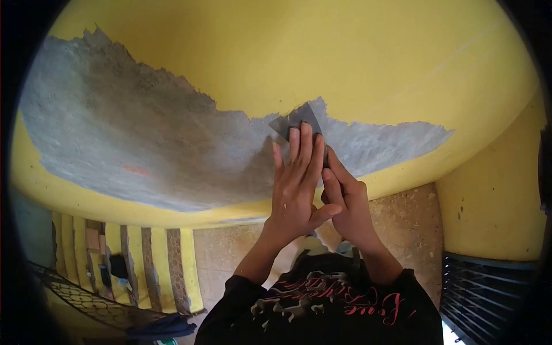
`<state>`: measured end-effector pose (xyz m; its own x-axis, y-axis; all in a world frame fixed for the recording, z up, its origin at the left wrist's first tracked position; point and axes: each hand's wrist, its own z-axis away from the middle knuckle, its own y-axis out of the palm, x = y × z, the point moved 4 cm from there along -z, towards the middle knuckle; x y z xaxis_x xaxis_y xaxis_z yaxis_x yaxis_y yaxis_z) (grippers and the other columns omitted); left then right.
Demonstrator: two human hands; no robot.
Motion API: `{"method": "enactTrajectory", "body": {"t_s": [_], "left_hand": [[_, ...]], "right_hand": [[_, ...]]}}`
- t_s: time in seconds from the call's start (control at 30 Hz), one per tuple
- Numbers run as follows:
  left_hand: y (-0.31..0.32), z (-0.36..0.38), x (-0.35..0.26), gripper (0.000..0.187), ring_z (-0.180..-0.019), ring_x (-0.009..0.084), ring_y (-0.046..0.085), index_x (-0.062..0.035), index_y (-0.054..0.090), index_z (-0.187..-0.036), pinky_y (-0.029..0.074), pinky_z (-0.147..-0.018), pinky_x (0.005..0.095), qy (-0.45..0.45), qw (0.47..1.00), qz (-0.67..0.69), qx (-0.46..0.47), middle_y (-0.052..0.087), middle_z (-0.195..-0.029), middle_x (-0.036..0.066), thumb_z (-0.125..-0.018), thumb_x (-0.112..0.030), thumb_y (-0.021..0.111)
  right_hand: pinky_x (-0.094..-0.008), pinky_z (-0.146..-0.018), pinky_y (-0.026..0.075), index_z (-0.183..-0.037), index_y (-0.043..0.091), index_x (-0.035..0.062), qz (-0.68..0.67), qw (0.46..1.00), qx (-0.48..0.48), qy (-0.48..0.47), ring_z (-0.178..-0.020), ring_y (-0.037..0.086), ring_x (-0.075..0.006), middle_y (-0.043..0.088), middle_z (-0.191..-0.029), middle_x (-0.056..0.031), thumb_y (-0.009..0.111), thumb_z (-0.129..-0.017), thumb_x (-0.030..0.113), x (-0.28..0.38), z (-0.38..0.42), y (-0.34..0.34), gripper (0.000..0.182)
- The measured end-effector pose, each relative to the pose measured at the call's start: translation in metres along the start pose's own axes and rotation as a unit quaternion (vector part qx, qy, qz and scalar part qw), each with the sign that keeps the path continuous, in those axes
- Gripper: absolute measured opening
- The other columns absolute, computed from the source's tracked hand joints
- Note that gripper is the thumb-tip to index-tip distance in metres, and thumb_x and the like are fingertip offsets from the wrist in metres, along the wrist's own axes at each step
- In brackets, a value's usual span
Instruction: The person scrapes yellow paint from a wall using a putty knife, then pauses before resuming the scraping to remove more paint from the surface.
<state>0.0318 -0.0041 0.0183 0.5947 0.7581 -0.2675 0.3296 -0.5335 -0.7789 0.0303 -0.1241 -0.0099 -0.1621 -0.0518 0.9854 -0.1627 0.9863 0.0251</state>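
A scraper (313, 109) with a flat, wide metal blade lies against the wall, its edge at the border between the yellow paint (345, 57) and the bare grey patch (167, 132). Wrapped round its handle, which is mostly hidden, is my right hand (352, 207). My left hand (296, 190) is stretched out, its fingertips lying flat on the blade and its thumb pointing toward the right hand. The paint edge above the blade is ragged.
Yellow steps (187, 264) with items on them are at the lower left, beside a dark metal railing (86, 296). A tiled floor (408, 230) runs below the wall. Dark slatted metalwork (489, 287) stands at the lower right, under another yellow wall (489, 201).
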Motion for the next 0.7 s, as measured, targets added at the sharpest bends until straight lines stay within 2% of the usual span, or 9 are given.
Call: {"method": "enactTrajectory", "body": {"t_s": [0.07, 0.13, 0.27, 0.37, 0.47, 0.53, 0.6, 0.67, 0.7], "left_hand": [[0.000, -0.003, 0.002, 0.098, -0.144, 0.0408, 0.017, 0.0087, 0.031, -0.143, 0.002, -0.112, 0.0572, 0.017, 1.000, 0.002, 0.013, 0.024, -0.151, 0.029, -0.087, -0.072, 0.036], [0.001, -0.001, 0.003, 0.099, -0.143, 0.0416, 0.017, 0.0088, 0.031, -0.143, 0.003, -0.112, 0.0575, 0.023, 0.999, 0.017, 0.034, 0.023, -0.151, 0.029, -0.086, -0.073, 0.037], [-0.001, -0.008, 0.004, 0.098, -0.143, 0.0420, 0.016, 0.0092, 0.031, -0.143, 0.004, -0.112, 0.0572, 0.034, 0.999, 0.003, 0.012, 0.022, -0.151, 0.030, -0.087, -0.072, 0.035], [-0.004, -0.004, 0.003, 0.097, -0.144, 0.0418, 0.016, 0.0091, 0.030, -0.143, 0.003, -0.112, 0.0573, 0.036, 0.998, 0.035, 0.030, 0.022, -0.151, 0.030, -0.088, -0.071, 0.035], [-0.005, -0.007, 0.004, 0.098, -0.144, 0.0418, 0.016, 0.0096, 0.030, -0.143, 0.002, -0.112, 0.0574, 0.039, 0.999, 0.005, 0.021, 0.024, -0.151, 0.030, -0.087, -0.071, 0.036], [-0.006, -0.005, -0.002, 0.097, -0.144, 0.0418, 0.016, 0.0107, 0.031, -0.142, 0.003, -0.112, 0.0578, 0.036, 0.998, 0.011, 0.042, 0.024, -0.150, 0.031, -0.088, -0.070, 0.037], [-0.002, -0.007, -0.001, 0.097, -0.144, 0.0424, 0.015, 0.0118, 0.031, -0.141, 0.004, -0.112, 0.0587, 0.044, 0.998, 0.035, 0.036, 0.024, -0.150, 0.032, -0.088, -0.069, 0.039], [0.000, -0.008, 0.005, 0.097, -0.144, 0.0438, 0.012, 0.0066, 0.027, -0.145, 0.002, -0.112, 0.0589, 0.018, 1.000, 0.000, 0.023, 0.020, -0.151, 0.031, -0.088, -0.073, 0.030], [0.001, -0.007, 0.004, 0.099, -0.144, 0.0436, 0.011, 0.0070, 0.028, -0.144, 0.003, -0.112, 0.0587, 0.021, 1.000, -0.006, 0.018, 0.020, -0.152, 0.031, -0.088, -0.074, 0.030]], "right_hand": [[-0.0246, -0.057, 0.042, -0.139, 0.045, 0.0035, -0.014, 1.000, 0.002, -0.024, -0.061, 0.045, -0.0071, 0.056, -0.068, -0.0129, 0.049, -0.098, 0.014, -0.002, -0.004, -0.005, 0.042], [-0.0248, -0.056, 0.042, -0.138, 0.046, 0.0031, -0.018, 1.000, -0.016, -0.018, -0.060, 0.045, -0.0071, 0.055, -0.067, -0.0122, 0.050, -0.098, 0.014, -0.003, -0.005, 0.000, 0.041], [-0.0262, -0.053, 0.041, -0.136, 0.048, 0.0026, -0.023, 0.999, -0.047, 0.013, -0.058, 0.046, -0.0077, 0.051, -0.062, -0.0100, 0.050, -0.098, 0.016, -0.003, -0.004, 0.002, 0.040], [-0.0265, -0.052, 0.041, -0.130, 0.053, 0.0018, -0.049, 0.998, 0.016, 0.048, -0.055, 0.047, -0.0079, 0.051, -0.059, -0.0096, 0.051, -0.098, 0.018, 0.005, 0.003, -0.002, 0.035], [-0.0257, -0.051, 0.041, -0.121, 0.057, 0.0013, -0.038, 0.999, -0.032, 0.010, -0.053, 0.048, -0.0077, 0.051, -0.057, -0.0085, 0.050, -0.099, 0.019, -0.001, -0.005, 0.006, 0.029], [-0.0277, -0.051, 0.041, -0.112, 0.058, 0.0011, -0.001, 0.999, 0.009, 0.047, -0.051, 0.050, -0.0113, 0.051, -0.057, -0.0098, 0.049, -0.100, 0.021, 0.011, 0.005, -0.009, 0.025], [-0.0291, -0.050, 0.041, -0.113, 0.057, 0.0018, 0.004, 0.999, 0.021, 0.038, -0.050, 0.051, -0.0139, 0.053, -0.058, -0.0106, 0.049, -0.099, 0.020, 0.005, 0.000, -0.007, 0.024], [-0.0306, -0.049, 0.041, -0.114, 0.057, 0.0033, -0.003, 0.999, -0.030, -0.015, -0.049, 0.052, -0.0163, 0.054, -0.059, -0.0125, 0.050, -0.099, 0.019, -0.010, -0.010, 0.009, 0.023], [-0.0315, -0.049, 0.041, -0.114, 0.057, 0.0045, -0.011, 0.999, -0.027, -0.024, -0.048, 0.052, -0.0185, 0.053, -0.060, -0.0145, 0.050, -0.098, 0.019, -0.012, -0.008, 0.006, 0.022]]}}
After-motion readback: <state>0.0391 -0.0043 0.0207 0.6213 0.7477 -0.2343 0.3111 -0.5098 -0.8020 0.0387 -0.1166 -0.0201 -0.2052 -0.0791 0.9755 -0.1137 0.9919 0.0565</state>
